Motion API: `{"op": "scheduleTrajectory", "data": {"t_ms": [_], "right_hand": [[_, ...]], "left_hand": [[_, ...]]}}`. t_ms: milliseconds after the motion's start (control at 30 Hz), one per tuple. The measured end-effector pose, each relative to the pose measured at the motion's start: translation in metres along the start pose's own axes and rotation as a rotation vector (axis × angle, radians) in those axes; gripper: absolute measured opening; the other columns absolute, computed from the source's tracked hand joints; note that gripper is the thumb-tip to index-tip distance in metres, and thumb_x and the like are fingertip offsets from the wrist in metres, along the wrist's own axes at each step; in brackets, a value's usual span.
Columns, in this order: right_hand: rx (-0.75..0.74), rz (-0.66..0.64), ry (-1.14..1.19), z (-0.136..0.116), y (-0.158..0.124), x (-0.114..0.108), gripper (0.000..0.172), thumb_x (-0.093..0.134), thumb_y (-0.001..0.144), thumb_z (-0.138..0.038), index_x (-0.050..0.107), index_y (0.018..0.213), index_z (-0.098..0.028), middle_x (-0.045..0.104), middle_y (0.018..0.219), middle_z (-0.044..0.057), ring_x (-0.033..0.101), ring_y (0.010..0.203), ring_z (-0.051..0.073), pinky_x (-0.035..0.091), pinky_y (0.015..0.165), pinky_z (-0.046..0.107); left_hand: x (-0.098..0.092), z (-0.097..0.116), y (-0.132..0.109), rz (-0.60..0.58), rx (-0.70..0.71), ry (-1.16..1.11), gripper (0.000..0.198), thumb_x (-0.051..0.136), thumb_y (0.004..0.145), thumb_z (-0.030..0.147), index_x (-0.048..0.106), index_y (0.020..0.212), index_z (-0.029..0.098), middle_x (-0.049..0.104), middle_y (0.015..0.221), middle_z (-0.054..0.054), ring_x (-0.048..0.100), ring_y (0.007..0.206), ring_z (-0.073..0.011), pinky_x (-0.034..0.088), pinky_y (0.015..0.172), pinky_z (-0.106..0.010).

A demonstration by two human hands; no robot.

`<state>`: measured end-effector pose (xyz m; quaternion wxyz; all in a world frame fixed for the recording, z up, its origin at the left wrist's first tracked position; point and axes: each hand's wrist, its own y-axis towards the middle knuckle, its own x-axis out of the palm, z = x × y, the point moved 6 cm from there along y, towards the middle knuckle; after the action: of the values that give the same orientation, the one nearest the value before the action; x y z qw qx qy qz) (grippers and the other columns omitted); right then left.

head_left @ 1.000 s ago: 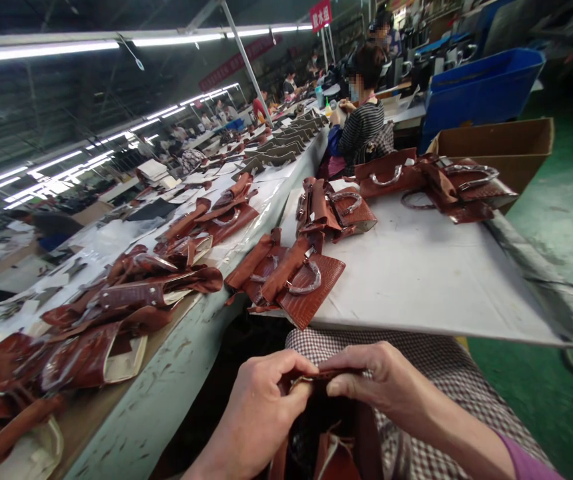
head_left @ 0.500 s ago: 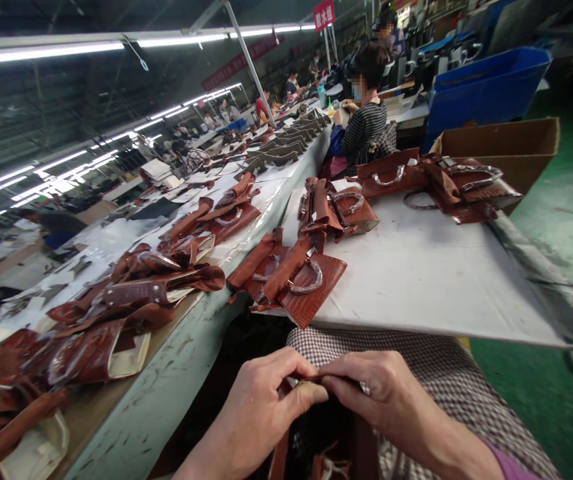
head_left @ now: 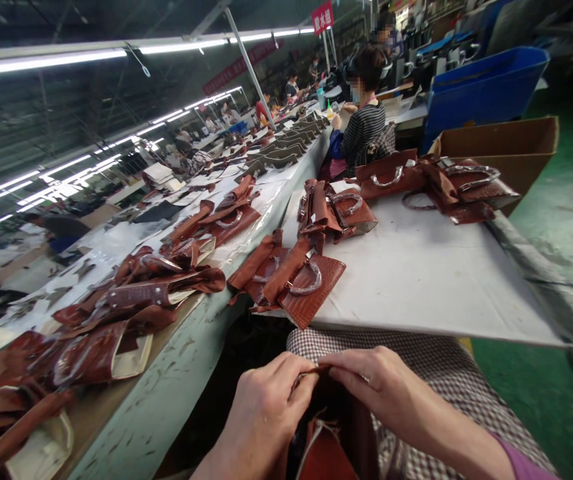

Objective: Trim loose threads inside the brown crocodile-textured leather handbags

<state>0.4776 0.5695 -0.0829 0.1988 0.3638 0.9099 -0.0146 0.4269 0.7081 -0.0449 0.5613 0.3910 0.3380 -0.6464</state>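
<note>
Bag (head_left: 325, 457) in my lap looks soft and light, so left hand (head_left: 266, 413) and right hand (head_left: 379, 390) pinch tight on its firmer top rim.

Both hands meet low over the lap: the left hand (head_left: 262, 413) and the right hand (head_left: 372, 387) pinch the top edge of a reddish-brown leather bag piece (head_left: 325, 455) with their fingertips. Just beyond, a stack of brown crocodile-grain leather panels with silvery handles (head_left: 293, 280) overhangs the white worktable (head_left: 416, 280). A person in a striped top (head_left: 363, 127) sits farther along.
</note>
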Motion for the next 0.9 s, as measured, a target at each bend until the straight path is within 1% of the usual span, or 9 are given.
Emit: {"op": "scheduleTrajectory", "data": {"t_ms": [133, 233, 367, 433, 500, 600, 700, 800, 900], "right_hand": [[0.009, -0.05, -0.18, -0.004, 0.005, -0.002, 0.028, 0.061, 0.09, -0.025, 0.064, 0.118, -0.027, 0.073, 0.097, -0.001, 0.068, 0.087, 0.018, 0.048, 0.075, 0.024], [0.019, -0.139, -0.406, -0.005, 0.012, 0.002, 0.021, 0.064, 0.085, -0.024, 0.068, 0.105, -0.019, 0.073, 0.089, 0.005, 0.069, 0.082, 0.022, 0.049, 0.071, 0.027], [0.047, -0.182, -0.582, 0.002, 0.017, 0.005, 0.019, 0.054, 0.085, -0.013, 0.071, 0.092, -0.015, 0.073, 0.077, 0.01, 0.068, 0.07, 0.022, 0.047, 0.063, 0.027], [0.037, -0.147, -0.501, 0.006, 0.015, -0.002, 0.023, 0.05, 0.088, -0.013, 0.071, 0.094, -0.017, 0.073, 0.08, 0.008, 0.068, 0.072, 0.02, 0.048, 0.065, 0.027], [0.069, -0.095, -0.331, 0.015, 0.009, -0.014, 0.025, 0.047, 0.092, -0.019, 0.072, 0.096, -0.019, 0.072, 0.081, 0.005, 0.067, 0.073, 0.019, 0.048, 0.066, 0.027], [0.159, 0.024, 0.034, 0.037, -0.01, -0.04, 0.027, 0.049, 0.094, -0.031, 0.073, 0.1, -0.022, 0.073, 0.086, 0.004, 0.068, 0.08, 0.023, 0.051, 0.07, 0.03], [0.256, 0.287, 0.361, 0.072, -0.037, -0.069, 0.028, 0.054, 0.092, -0.045, 0.075, 0.098, -0.028, 0.074, 0.089, 0.005, 0.069, 0.085, 0.026, 0.051, 0.076, 0.035], [0.432, 0.427, 0.484, 0.111, -0.064, -0.08, 0.034, 0.062, 0.081, -0.061, 0.075, 0.097, -0.035, 0.074, 0.082, 0.008, 0.07, 0.086, 0.03, 0.052, 0.073, 0.039], [0.502, 0.401, 0.337, 0.126, -0.071, -0.081, 0.053, 0.05, 0.075, -0.08, 0.073, 0.099, -0.039, 0.072, 0.078, 0.009, 0.07, 0.086, 0.03, 0.055, 0.076, 0.04]], "left_hand": [[0.002, 0.009, 0.006, -0.017, 0.012, 0.07, 0.015, 0.051, 0.091, 0.014, 0.064, 0.087, 0.019, 0.067, 0.082, 0.0, 0.062, 0.07, -0.0138, 0.042, 0.063, -0.024], [0.002, 0.018, 0.014, -0.055, -0.012, 0.035, 0.013, 0.052, 0.089, 0.011, 0.063, 0.085, 0.019, 0.066, 0.085, -0.001, 0.062, 0.075, -0.0151, 0.042, 0.066, -0.025], [0.0, 0.013, 0.018, -0.139, -0.133, -0.322, 0.008, 0.06, 0.088, 0.025, 0.059, 0.093, 0.019, 0.067, 0.091, -0.001, 0.063, 0.083, -0.0164, 0.047, 0.073, -0.026], [-0.004, -0.002, 0.015, -0.114, -0.183, -0.626, 0.024, 0.06, 0.089, 0.035, 0.054, 0.107, 0.018, 0.066, 0.106, -0.006, 0.063, 0.099, -0.019, 0.05, 0.083, -0.028], [-0.012, -0.029, 0.006, 0.026, -0.236, -0.79, 0.032, 0.054, 0.093, 0.038, 0.05, 0.116, 0.016, 0.061, 0.121, -0.011, 0.057, 0.116, -0.0215, 0.047, 0.094, -0.032], [-0.02, -0.085, -0.02, 0.293, -0.456, -0.716, 0.034, 0.053, 0.092, 0.043, 0.051, 0.113, 0.015, 0.06, 0.124, -0.012, 0.054, 0.121, -0.0222, 0.041, 0.104, -0.036], [-0.012, -0.12, -0.048, 0.393, -0.601, -0.693, 0.038, 0.06, 0.087, 0.044, 0.054, 0.108, 0.013, 0.061, 0.12, -0.014, 0.053, 0.121, -0.0251, 0.036, 0.108, -0.041], [0.003, -0.121, -0.061, 0.372, -0.634, -0.784, 0.039, 0.06, 0.086, 0.044, 0.057, 0.109, 0.011, 0.065, 0.115, -0.014, 0.06, 0.111, -0.0249, 0.046, 0.097, -0.038], [0.011, -0.097, -0.059, 0.322, -0.563, -0.873, 0.041, 0.056, 0.088, 0.045, 0.057, 0.114, 0.013, 0.069, 0.113, -0.013, 0.067, 0.101, -0.0234, 0.054, 0.085, -0.034]]}}
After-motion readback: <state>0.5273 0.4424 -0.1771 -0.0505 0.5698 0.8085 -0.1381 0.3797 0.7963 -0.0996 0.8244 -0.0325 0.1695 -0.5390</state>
